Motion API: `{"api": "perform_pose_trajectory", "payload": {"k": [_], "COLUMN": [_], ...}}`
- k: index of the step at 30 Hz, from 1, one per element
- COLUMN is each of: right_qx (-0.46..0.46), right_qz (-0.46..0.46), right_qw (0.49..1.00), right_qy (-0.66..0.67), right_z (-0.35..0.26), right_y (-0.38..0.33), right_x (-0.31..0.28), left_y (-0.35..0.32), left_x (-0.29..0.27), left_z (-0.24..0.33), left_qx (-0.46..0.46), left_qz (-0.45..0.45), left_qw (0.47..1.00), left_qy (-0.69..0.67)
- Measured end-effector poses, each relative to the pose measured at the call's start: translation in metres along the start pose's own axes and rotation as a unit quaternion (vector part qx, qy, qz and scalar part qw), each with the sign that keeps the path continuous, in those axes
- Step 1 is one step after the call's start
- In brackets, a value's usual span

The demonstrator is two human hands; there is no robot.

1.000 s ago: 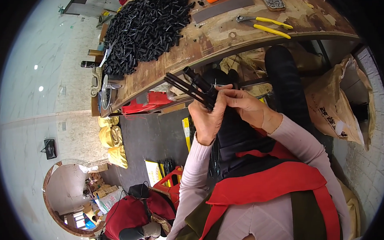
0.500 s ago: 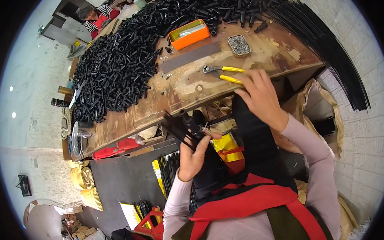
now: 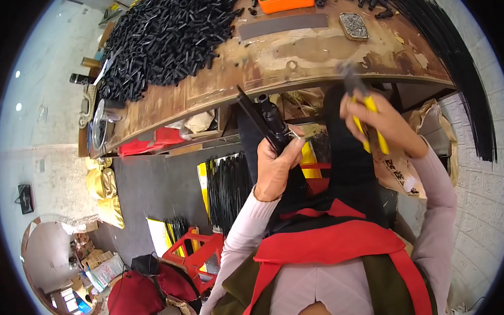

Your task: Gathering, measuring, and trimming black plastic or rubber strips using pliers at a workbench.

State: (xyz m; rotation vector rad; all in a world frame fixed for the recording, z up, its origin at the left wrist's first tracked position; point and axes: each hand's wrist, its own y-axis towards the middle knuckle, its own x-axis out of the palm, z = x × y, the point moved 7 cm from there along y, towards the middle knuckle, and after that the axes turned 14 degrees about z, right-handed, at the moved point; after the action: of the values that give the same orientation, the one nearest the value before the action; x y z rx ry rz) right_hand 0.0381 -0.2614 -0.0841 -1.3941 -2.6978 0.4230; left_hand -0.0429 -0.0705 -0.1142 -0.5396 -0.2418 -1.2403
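Note black rods and black tube, clasped near lower ends in left grip: probably light, stiff, slippery; best held around whole bundle. Compare pliers, wrapped at yellow handles by right grip: likely heavier, rigid, best held there. See beyond, on table, heap of short black tubes.

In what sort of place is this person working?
Probably a small assembly workshop: a worn wooden workbench carries a large heap of short black tubular parts, and the right hand holds yellow-handled pliers.
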Motion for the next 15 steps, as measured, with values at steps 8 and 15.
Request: {"api": "perform_pose_trajectory", "payload": {"k": [8,15], "right_qx": [-0.244,-0.365], "right_qz": [0.146,0.23], "right_qw": [0.886,0.776], "right_qy": [-0.366,-0.459], "right_z": [-0.018,-0.035], "right_y": [-0.067,-0.075], "right_x": [0.069,0.085], "left_y": [-0.027,-0.048], "left_x": [0.007,0.006], "left_z": [0.01,0.007], "left_qx": [0.093,0.083], "left_qz": [-0.084,-0.106], "left_qw": [0.992,0.989], "left_qy": [0.01,0.061]}}
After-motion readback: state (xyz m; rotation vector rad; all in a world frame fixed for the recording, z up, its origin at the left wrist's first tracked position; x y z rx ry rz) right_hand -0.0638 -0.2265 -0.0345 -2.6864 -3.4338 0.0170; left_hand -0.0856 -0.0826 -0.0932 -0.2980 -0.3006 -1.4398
